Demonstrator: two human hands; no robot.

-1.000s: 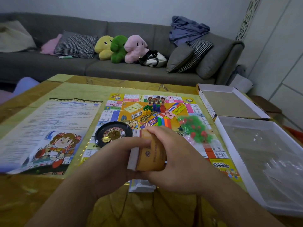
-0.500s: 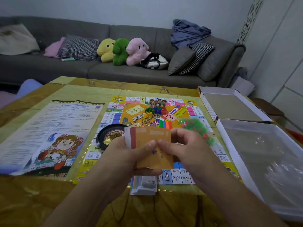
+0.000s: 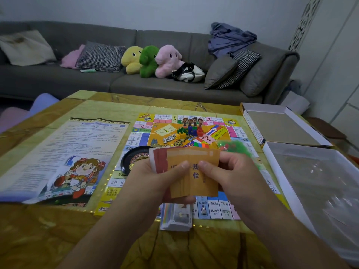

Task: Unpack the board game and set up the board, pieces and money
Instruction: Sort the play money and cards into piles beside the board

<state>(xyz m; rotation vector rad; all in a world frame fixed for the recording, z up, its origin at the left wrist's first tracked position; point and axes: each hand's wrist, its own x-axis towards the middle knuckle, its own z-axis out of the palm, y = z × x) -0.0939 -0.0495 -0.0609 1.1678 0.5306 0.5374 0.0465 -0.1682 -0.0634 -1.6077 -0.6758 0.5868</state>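
Cards (image 3: 191, 172) held fanned above the board (image 3: 229, 209), left hand (image 3: 153, 183) gripping the stack and right hand (image 3: 229, 171) pinching the front card, probably to sort decks; money (image 3: 177, 218) lies below, at the board's near edge.

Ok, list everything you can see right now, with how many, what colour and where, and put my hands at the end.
board: one, multicoloured, flat on table centre
rules sheet: one, white printed, left of board
spinner: one, black, on board's left side
pawns: small cluster, green, yellow, blue, red, board centre
bag: one, clear with green and red bits, on board's right side
money: one stack, pale, board's near edge
cards: one stack, orange and red, held above board
box halves: two, white, right of board
plush toys: three, yellow, green, pink, on grey sofa
left hand: grip on cards
right hand: grip on cards
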